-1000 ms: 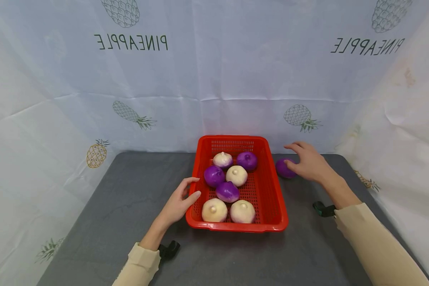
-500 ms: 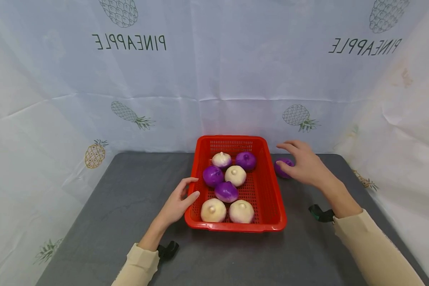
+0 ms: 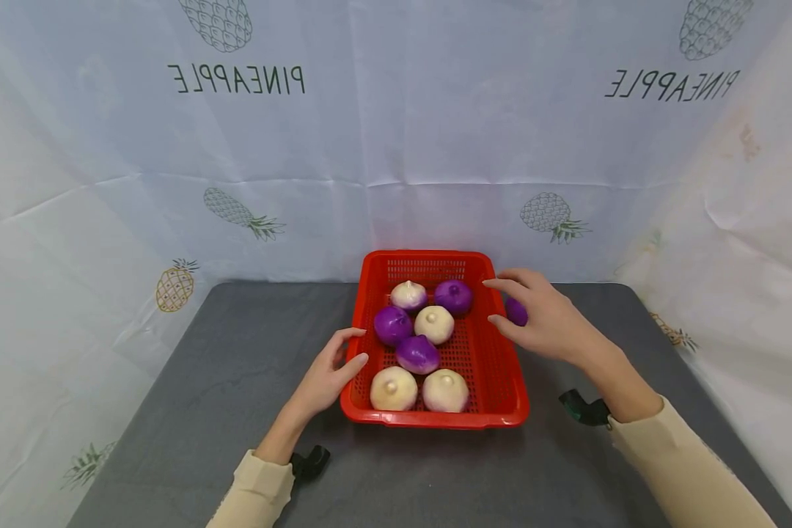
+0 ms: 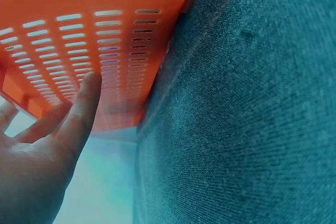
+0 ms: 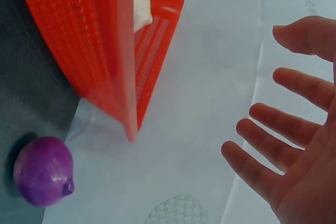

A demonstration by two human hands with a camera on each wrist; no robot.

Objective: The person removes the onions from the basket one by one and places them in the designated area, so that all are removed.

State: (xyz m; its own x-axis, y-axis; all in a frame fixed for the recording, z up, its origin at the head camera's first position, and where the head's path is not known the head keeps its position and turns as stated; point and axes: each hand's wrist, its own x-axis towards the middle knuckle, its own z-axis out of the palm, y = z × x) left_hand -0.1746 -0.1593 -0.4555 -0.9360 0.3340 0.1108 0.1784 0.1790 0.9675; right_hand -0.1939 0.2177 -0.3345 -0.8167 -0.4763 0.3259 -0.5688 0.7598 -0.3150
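Onion (image 5: 43, 171) loose on the bench (image 3: 237, 381) beside the basket (image 3: 501, 381)
Right hand (image 3: 544, 323) hovers open above it, left hand (image 3: 326, 374) rests open against the basket; a careless nudge could roll it away.

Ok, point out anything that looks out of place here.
One purple onion lies on the grey table just outside the red basket, past its right wall, while the other seven onions sit inside. The right hand, fingers spread and holding nothing, is above it. The left hand rests against the basket's left wall.
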